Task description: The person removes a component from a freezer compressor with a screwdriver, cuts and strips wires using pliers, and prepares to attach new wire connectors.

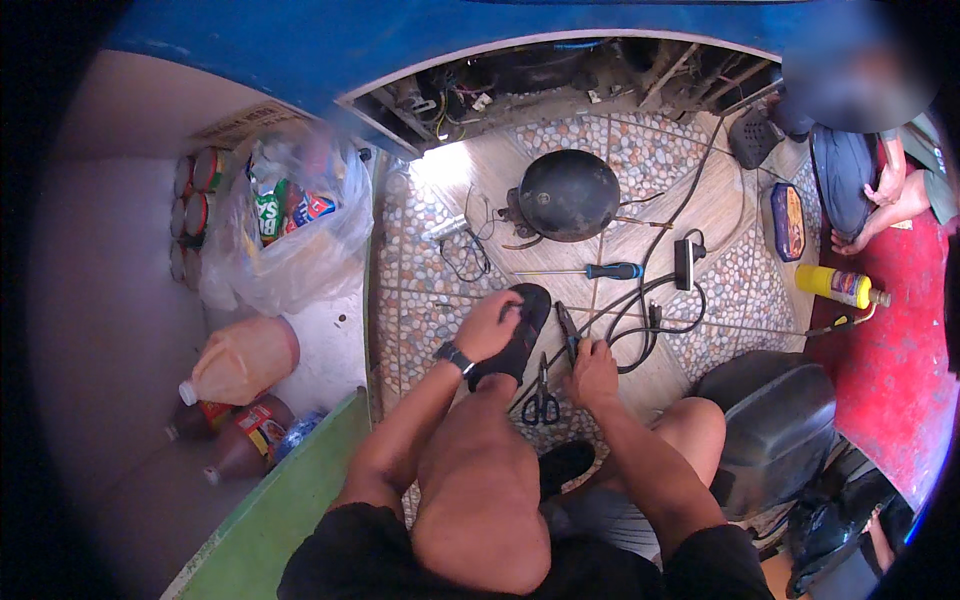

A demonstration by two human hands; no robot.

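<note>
My left hand (488,327), with a dark watch (455,357) on the wrist, rests on my black shoe (522,325). Its fingers are curled together, and whatever they may hold is too small to make out. Lower right of it, my right hand (596,375) is closed at the handle end of dark pliers (565,325), whose jaws point away from me. Black-handled scissors (541,402) lie on the floor between my hands. Beyond them are a screwdriver (613,271) with a blue and black handle and a round black compressor (568,195) with short pipes.
Black cables (645,345) loop right of my hands beside a power strip (684,265). An open machine base (530,75) spans the back. Left are a filled plastic bag (290,240) and jugs (250,360). Right are a yellow bottle (833,286), a black casing (770,420) and another seated person.
</note>
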